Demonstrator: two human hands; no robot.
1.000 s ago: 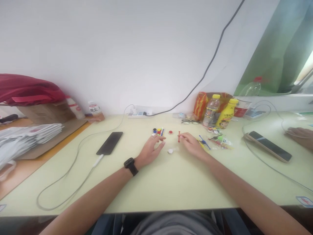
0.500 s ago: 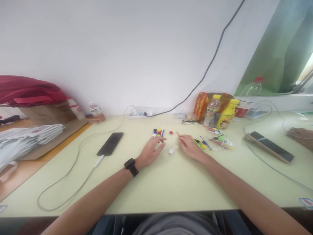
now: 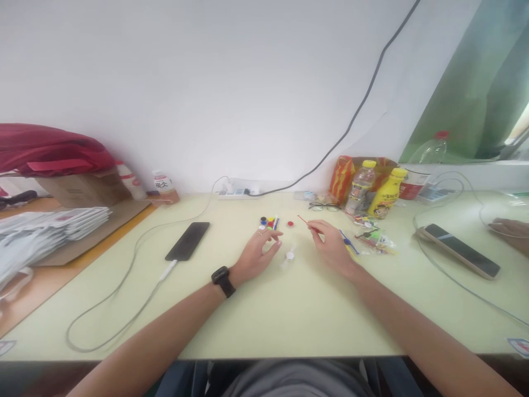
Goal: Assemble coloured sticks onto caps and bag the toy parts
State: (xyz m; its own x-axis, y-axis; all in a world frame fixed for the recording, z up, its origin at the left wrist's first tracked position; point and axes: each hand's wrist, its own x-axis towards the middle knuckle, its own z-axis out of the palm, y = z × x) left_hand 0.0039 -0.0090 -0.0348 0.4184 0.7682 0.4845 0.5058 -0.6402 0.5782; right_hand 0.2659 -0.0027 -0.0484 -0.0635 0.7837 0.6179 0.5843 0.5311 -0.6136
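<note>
My right hand (image 3: 328, 242) pinches a thin red stick (image 3: 302, 219) between its fingertips, the stick's free end pointing up and to the left. My left hand (image 3: 258, 253), with a ring and a black watch on the wrist, rests on the table with its fingers apart. Just beyond its fingers lie several small coloured discs (image 3: 263, 220) and a blue and white strip (image 3: 276, 223). A red disc (image 3: 290, 224) lies alone between the hands. Nearer to me is a small white round piece (image 3: 290, 256) with pale, blurred strips. Blue and yellow sticks (image 3: 349, 242) lie partly hidden behind my right hand.
Plastic packets of small parts (image 3: 374, 234), eyeglasses (image 3: 324, 207) and a yellow bottle (image 3: 387, 193) are at the right. A phone (image 3: 187, 241) on a cable lies left, another phone (image 3: 462, 251) right, near another person's hand (image 3: 512, 231). A power strip (image 3: 237, 190) lies along the wall.
My right hand has shifted slightly right and lifted the red stick, which shows more of its length. The white piece's pale strips have turned. My left hand stays nearly still.
</note>
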